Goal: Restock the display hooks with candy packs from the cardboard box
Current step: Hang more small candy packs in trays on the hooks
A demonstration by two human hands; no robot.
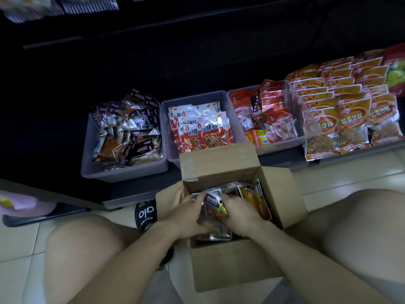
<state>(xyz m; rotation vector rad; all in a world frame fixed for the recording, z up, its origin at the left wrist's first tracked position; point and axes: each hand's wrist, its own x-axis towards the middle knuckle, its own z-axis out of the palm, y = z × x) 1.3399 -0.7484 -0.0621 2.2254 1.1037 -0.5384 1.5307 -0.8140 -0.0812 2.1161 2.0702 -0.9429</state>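
Observation:
An open cardboard box [221, 161] stands on the floor between my knees, its flaps folded out. Inside lie several candy packs [256, 198] with orange, black and clear wrappers. Both my hands are down in the box. My left hand [186, 212] grips a bunch of packs from the left side, fingers curled over their tops. My right hand [238, 215] grips the same bunch of packs [215, 207] from the right, thumb across a yellow and black label. At the top left, a few hanging packs [87, 3] show dimly.
Three grey bins [122, 172] of snack packs line the dark shelf base beyond the box. Orange packs [350, 113] are stacked at the right. A black slipper [145, 213] lies left of the box. My bare knees flank the box on the tiled floor.

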